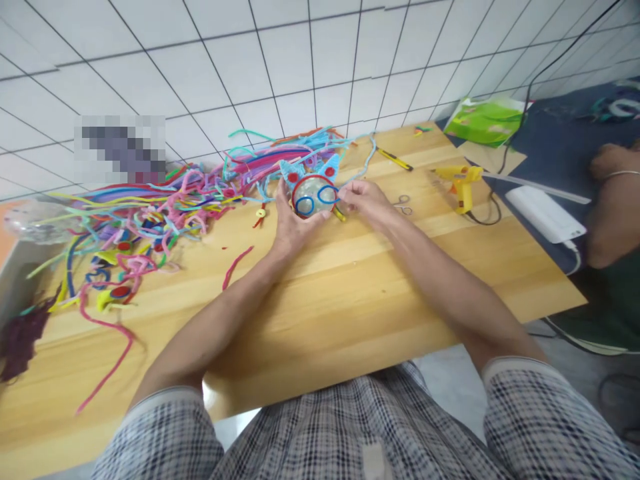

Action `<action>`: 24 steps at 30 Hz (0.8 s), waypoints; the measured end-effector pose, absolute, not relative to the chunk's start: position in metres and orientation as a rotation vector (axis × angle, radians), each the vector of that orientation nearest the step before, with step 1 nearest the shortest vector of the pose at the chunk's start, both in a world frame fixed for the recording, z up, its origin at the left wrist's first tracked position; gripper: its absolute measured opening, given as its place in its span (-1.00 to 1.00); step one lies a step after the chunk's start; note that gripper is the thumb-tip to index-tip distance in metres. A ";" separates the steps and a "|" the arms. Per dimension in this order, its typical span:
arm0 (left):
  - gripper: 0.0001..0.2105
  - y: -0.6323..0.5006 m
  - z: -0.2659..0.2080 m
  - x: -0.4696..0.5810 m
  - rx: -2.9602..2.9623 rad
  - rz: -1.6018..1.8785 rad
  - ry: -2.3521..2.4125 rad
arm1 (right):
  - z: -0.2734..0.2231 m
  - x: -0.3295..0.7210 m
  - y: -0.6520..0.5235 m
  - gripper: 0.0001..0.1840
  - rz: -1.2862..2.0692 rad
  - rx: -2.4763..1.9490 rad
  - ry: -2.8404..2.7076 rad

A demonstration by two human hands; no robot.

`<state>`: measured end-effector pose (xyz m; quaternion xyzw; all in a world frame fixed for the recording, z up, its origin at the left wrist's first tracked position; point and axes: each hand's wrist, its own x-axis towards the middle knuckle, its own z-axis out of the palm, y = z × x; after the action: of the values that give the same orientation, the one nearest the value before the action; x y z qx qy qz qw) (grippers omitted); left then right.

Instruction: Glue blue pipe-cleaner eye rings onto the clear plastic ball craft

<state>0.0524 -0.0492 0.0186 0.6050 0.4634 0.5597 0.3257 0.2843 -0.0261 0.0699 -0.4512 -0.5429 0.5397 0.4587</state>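
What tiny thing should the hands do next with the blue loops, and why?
Probably the right hand should nudge the blue loops level: its fingertips are at the right-hand loop, which sits higher in the picture than the other, and the left hand already cups the clear round piece behind them.

The head camera is looking forward and steeply down from above the wearer's checked shirt point(360, 433), taking in the wooden table point(350, 293) from its near edge to the tiled wall point(280, 80) beyond. It is standing back far enough that the left hand point(293, 223) and the right hand point(367, 200) are showing small near the middle, while another person's arm point(617, 220) is entering at the right edge (the table's near edge is running uphill that way, and the tile lines are slanting).
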 end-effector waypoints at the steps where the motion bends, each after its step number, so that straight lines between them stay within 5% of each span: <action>1: 0.46 -0.045 0.015 0.053 1.589 1.465 1.197 | 0.070 0.285 -0.025 -0.62 1.324 -1.117 -1.341; 11: 0.39 -0.029 0.010 0.046 1.693 1.457 1.150 | 0.059 0.286 -0.023 -0.76 1.201 -1.097 -1.423; 24: -0.09 -0.029 0.017 0.038 1.715 1.481 1.223 | 0.049 0.273 -0.023 -0.71 1.339 -0.993 -1.197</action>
<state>0.0381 -0.0287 0.0173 0.6394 0.4561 0.5523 0.2794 0.2726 -0.0235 0.0493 -0.4139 -0.4989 0.5580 0.5181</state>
